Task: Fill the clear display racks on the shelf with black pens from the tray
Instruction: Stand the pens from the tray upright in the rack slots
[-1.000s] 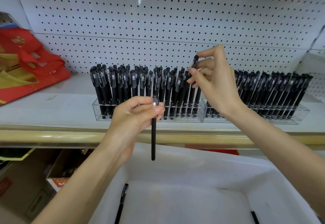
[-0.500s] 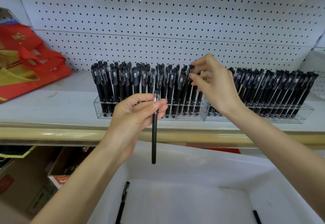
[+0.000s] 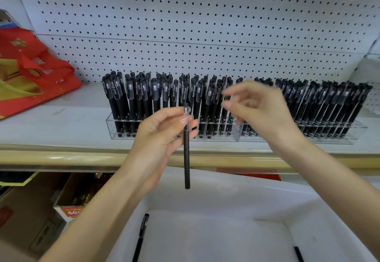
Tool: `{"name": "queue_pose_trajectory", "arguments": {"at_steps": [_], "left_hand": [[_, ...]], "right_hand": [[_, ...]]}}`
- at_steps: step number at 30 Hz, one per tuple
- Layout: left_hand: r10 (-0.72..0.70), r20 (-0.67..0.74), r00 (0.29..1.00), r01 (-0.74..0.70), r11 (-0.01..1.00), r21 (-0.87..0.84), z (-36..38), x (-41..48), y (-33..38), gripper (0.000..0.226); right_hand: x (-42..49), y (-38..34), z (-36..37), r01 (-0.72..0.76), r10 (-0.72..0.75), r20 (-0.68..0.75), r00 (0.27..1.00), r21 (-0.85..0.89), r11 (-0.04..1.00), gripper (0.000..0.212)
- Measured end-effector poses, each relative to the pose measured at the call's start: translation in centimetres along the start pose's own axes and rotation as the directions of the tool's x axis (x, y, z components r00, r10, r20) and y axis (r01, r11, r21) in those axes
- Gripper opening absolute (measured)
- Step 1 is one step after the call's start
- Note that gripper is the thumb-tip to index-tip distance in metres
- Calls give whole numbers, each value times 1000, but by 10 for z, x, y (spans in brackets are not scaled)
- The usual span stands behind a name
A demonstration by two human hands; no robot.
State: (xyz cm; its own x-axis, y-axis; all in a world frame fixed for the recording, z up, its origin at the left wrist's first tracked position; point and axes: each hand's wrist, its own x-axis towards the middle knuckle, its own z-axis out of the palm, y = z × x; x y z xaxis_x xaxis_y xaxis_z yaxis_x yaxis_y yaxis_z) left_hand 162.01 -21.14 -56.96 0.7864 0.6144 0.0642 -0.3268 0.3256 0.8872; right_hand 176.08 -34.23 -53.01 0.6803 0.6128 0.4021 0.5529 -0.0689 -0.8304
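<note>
Two clear display racks stand side by side on the shelf: the left rack (image 3: 112, 125) and the right rack (image 3: 356, 130), both packed with upright black pens (image 3: 131, 97). My left hand (image 3: 160, 136) pinches one black pen (image 3: 186, 159) near its cap, and the pen hangs straight down in front of the left rack. My right hand (image 3: 261, 113) is blurred in front of the racks' joint, fingers loosely spread, holding nothing. Below lies the white tray (image 3: 236, 196) with a loose pen (image 3: 140, 237) at its left and another pen (image 3: 298, 254) at its lower right.
A white pegboard (image 3: 205, 25) backs the shelf. A red bag (image 3: 35, 72) lies on the shelf at the left. The shelf's tan front edge (image 3: 61, 157) runs across the view. Cardboard boxes (image 3: 67, 210) sit under the shelf at lower left.
My right hand pushed its pen down into the left rack, let go and drew back with spread fingers. My left hand still holds its pen in about the same place.
</note>
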Motion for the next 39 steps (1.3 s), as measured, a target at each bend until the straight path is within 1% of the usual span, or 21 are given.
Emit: {"name": "queue_pose_trajectory", "arguments": {"at_steps": [3,5,7,9,12,14,15,16,17,19,21,22,24,26,29,33,35,37,39], "left_hand": [[14,35,999,-18,995,96,5,2,-1,22],[24,56,998,-34,984,175,10,2,-1,31],[38,83,996,-56,970,237,15,1,-1,37],[48,100,994,-72,964,257,18,1,-3,36],[67,124,990,-98,961,258,19,1,-3,29],[100,147,984,-142,938,316,18,4,-5,21],[121,152,981,-170,912,373,15,6,-8,18],[150,156,976,-206,866,455,12,9,-12,20],[189,169,967,-252,793,554,7,12,-17,24],[260,233,937,-344,580,739,-5,17,-27,28],[261,313,913,-392,353,849,-16,18,-36,36],[243,345,907,-400,241,884,-19,18,-39,42],[221,395,892,-414,43,909,-23,16,-40,53],[210,433,877,-426,-80,901,-25,16,-41,63],[199,457,867,-427,-174,887,-28,19,-44,61],[164,468,869,-422,-249,871,-28,20,-42,56],[160,469,868,-419,-269,867,-27,20,-40,55],[158,467,870,-410,-293,864,-25,19,-38,54],[167,461,872,-389,-336,858,-22,18,-36,53]], "right_hand": [[-21,2,8,-115,103,245,964,36,993,12],[-26,6,14,-186,148,309,939,98,978,14],[-28,7,17,-194,143,312,939,139,971,14],[-29,7,23,-143,93,295,951,152,978,12],[-30,7,27,-83,41,254,966,155,985,12],[-29,7,21,-65,33,227,973,138,988,12],[-28,6,16,-56,30,204,978,123,991,10],[-25,6,9,-44,26,171,985,104,994,9],[-21,6,1,-32,22,128,991,81,996,13],[-11,8,-14,0,-1,45,999,19,1000,34],[-1,9,-25,51,-51,-5,999,-29,998,52],[5,9,-29,79,-81,-19,997,-56,995,55],[15,10,-32,137,-143,-44,989,-113,984,52],[24,10,-30,183,-195,-63,979,-152,971,46],[32,7,-21,233,-251,-98,963,-165,958,42],[38,8,-11,302,-348,-158,924,-256,918,40],[39,13,-8,325,-381,-142,914,-309,894,39],[38,17,-4,323,-376,-118,919,-322,890,38],[39,19,-3,299,-345,-135,929,-273,914,37]]}}
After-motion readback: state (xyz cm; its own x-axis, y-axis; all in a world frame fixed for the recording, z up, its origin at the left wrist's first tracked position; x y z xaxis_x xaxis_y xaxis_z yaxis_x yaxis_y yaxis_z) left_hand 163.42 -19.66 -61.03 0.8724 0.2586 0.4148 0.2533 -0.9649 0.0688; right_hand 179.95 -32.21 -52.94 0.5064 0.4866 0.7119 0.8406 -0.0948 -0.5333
